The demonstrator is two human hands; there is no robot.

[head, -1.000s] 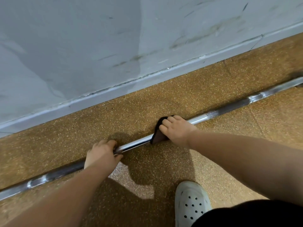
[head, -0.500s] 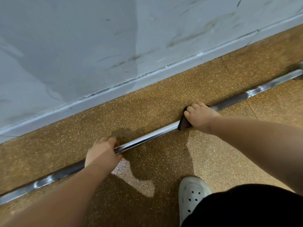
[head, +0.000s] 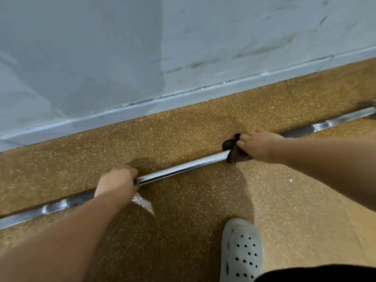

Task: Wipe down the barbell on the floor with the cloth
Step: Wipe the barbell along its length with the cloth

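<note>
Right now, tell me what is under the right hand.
Under the right hand is the dark cloth, folded over the barbell and pressed down on it. The stretch of bar beneath the cloth and palm is covered and cannot be seen.

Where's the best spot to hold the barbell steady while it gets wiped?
Probably the bare shaft of the barbell, gripped from above: it lies flat on the floor, so fingers curl over it. The left hand does this, clear of the cloth under the right hand.
</note>
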